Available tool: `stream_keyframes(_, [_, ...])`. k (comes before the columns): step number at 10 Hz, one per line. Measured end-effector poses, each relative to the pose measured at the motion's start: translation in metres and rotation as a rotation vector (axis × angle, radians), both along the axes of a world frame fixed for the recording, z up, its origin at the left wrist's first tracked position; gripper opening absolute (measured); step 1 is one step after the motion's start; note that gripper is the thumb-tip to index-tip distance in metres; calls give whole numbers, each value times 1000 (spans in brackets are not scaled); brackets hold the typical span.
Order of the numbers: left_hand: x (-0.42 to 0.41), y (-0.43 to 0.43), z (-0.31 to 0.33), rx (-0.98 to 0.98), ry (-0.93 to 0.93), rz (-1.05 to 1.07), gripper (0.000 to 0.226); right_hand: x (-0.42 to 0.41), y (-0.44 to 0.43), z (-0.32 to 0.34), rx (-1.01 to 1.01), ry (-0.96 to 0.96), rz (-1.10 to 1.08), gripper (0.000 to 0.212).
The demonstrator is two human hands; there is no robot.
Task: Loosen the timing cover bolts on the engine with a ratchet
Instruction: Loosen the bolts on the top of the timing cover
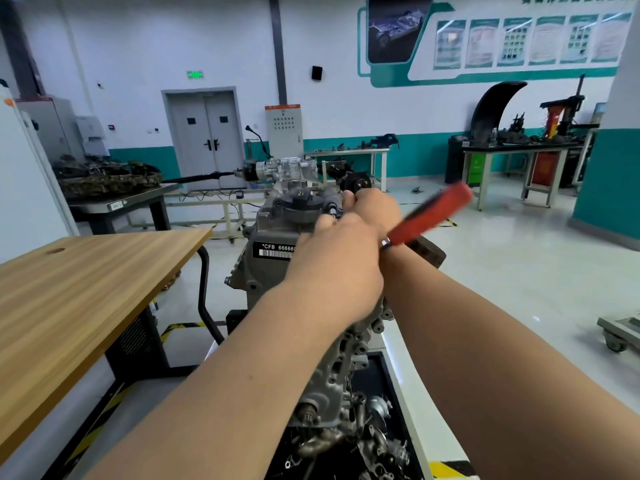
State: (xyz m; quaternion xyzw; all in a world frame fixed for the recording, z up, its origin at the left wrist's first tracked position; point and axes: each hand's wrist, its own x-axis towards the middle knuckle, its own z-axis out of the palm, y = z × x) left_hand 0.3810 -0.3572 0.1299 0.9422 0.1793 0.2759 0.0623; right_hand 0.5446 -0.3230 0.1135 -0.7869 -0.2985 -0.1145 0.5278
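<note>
The grey engine (273,233) stands on a stand in front of me, with a black oil cap on top and a barcode label on its side. My left hand (337,261) lies over the upper timing-cover side, fingers curled round the hidden head end of the ratchet (429,213). Its red handle sticks up to the right, blurred, crossing over my right wrist. My right hand (375,206) sits just beyond, fingers curled down over the engine's top edge. The bolts and the socket are hidden under my hands.
A wooden-topped table (86,278) stands close on the left. A black tray (384,393) of loose metal parts sits below the engine. A gearbox (280,169) on a frame stands behind it, workbenches (512,150) line the right wall, and a grey cart (620,332) is at the right edge.
</note>
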Motion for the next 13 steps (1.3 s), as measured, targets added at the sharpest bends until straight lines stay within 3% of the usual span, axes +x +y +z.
stream_keyframes(1, [7,2,-11,161,-13,-31,27,2,0,3,-38,53,30,38])
stream_keyframes(2, [11,6,-18,-120,-248,-89,34,-9,-8,-8,269,25,196,31])
stream_keyframes(3, [19,-1,-17,-1040,-894,-160,31,1,-3,-9,-84,-98,2,29])
stream_keyframes(4, [21,-3,-8,-1572,-1231,-104,19,3,4,-5,-224,-116,-179,43])
stream_keyframes(5, [21,5,-7,-1866,-1276,-71,11,6,10,-5,-205,-129,-189,45])
stream_keyframes(6, [17,8,-10,-1806,-1125,-88,9,7,11,-9,-225,-138,-188,45])
stream_keyframes(7, [5,11,-3,-1693,-852,-239,43,8,9,-2,-229,-83,-162,43])
stream_keyframes(8, [-1,14,4,-1592,-698,-245,55,8,8,-3,-219,-76,-151,42])
stream_keyframes(10, [-11,20,2,-1211,-390,-150,62,6,10,-6,-214,-103,-189,45])
stream_keyframes(11, [-17,23,0,-861,-141,-75,65,7,11,-7,-215,-134,-190,43])
stream_keyframes(12, [-16,23,-3,-470,4,66,53,8,10,-9,-217,-139,-181,37])
stream_keyframes(13, [-12,19,-14,-154,-239,96,34,9,8,-9,-226,-131,-165,33])
